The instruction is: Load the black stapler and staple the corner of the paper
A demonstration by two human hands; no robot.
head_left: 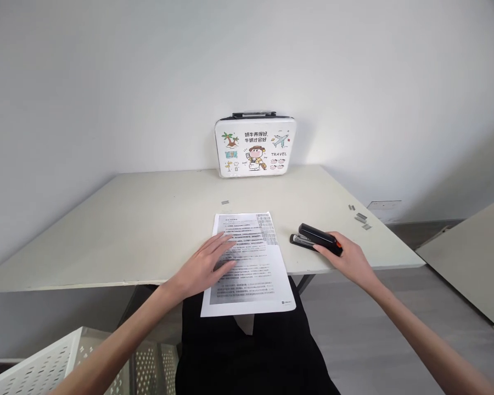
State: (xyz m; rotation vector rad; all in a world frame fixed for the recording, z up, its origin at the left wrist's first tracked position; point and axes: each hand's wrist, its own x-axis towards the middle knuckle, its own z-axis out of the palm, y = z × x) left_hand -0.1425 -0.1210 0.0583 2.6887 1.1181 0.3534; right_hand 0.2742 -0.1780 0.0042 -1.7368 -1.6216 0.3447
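Observation:
My left hand (pixel 208 262) lies with fingers spread on the left part of a printed sheet of paper (pixel 267 274). The sheet's lower end juts past the table's front edge, above my lap. To the right of it, my right hand (pixel 349 258) grips a black stapler (pixel 319 237) by its rear end. The stapler's jaws are apart, and its front points left toward the paper without touching it. Whether the sheet is single or a stack I cannot tell.
A white case (pixel 254 148) with cartoon prints leans against the wall at the table's back. Several staple strips (pixel 361 218) lie near the table's (pixel 156 219) right edge, and another small strip (pixel 225 202) behind the paper. A white perforated basket (pixel 45 370) stands below left.

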